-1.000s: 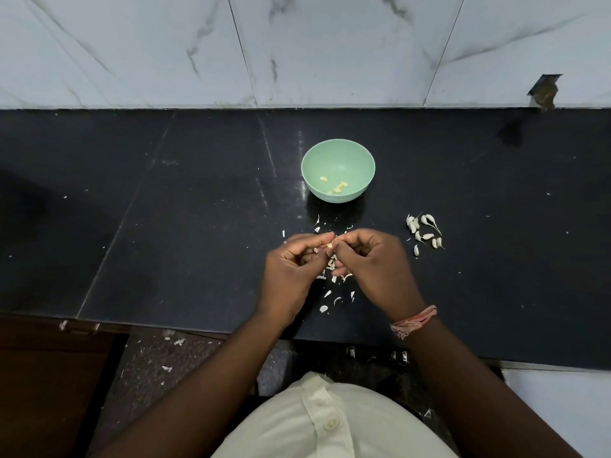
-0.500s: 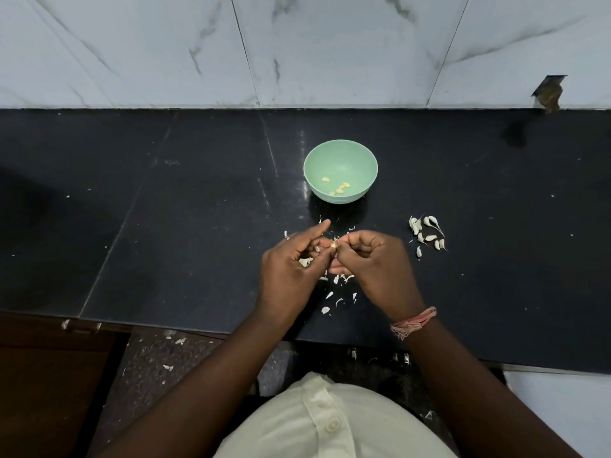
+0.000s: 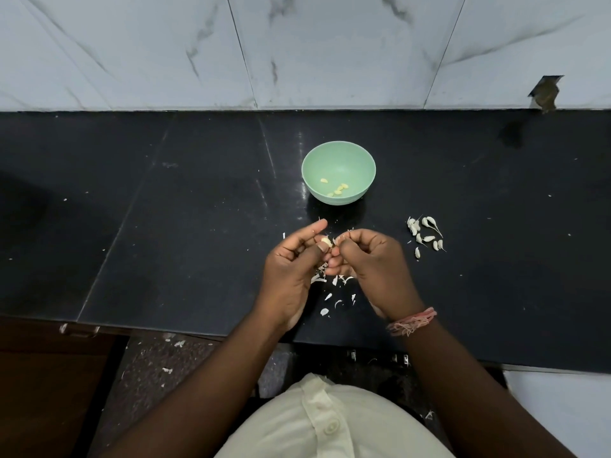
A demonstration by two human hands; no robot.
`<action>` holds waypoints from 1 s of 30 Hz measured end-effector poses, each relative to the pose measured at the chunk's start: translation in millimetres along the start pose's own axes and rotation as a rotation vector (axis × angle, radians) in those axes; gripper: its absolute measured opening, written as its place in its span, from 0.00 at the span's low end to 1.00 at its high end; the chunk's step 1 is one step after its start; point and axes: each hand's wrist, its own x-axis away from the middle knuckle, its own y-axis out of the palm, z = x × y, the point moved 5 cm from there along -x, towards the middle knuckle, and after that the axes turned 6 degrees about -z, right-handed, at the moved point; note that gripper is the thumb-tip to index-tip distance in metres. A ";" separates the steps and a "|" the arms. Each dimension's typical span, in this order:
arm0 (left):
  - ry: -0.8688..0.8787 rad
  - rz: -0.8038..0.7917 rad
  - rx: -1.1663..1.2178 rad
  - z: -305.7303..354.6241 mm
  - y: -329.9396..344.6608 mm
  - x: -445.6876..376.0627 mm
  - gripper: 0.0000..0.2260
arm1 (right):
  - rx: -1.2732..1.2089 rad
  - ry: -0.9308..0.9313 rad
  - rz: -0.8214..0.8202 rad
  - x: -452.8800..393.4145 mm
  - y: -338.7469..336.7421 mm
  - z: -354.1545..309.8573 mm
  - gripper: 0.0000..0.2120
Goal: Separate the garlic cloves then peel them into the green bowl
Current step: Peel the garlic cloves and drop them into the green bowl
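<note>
A: Left hand (image 3: 291,269) pinches clove (image 3: 326,241); right hand (image 3: 370,262) pinches skin (image 3: 338,240), short of the bowl (image 3: 338,150).

B: Risk: slick clove slips, drops among peels (image 3: 334,285).

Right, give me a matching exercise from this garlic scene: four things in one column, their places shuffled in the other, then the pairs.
1. peeled cloves
2. unpeeled cloves
3. clove being peeled
4. skin scraps

A. pinched in the left hand
B. on the counter below the hands
C. inside the green bowl
D. on the counter, to the right of the right hand

Pairs: 1-C, 2-D, 3-A, 4-B
</note>
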 end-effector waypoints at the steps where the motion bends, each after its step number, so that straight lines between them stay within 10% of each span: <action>1: -0.035 0.000 0.094 -2.4 0.7 0.1 0.16 | -0.026 0.013 0.013 -0.1 -0.9 1.1 0.05; 13: -0.091 0.056 0.242 -3.8 4.7 3.0 0.14 | 0.392 -0.162 0.081 9.0 -8.0 -11.2 0.13; 30: -0.042 0.140 -0.256 -11.3 23.0 13.3 0.08 | 0.481 -0.112 -0.024 5.2 -36.3 -10.4 0.06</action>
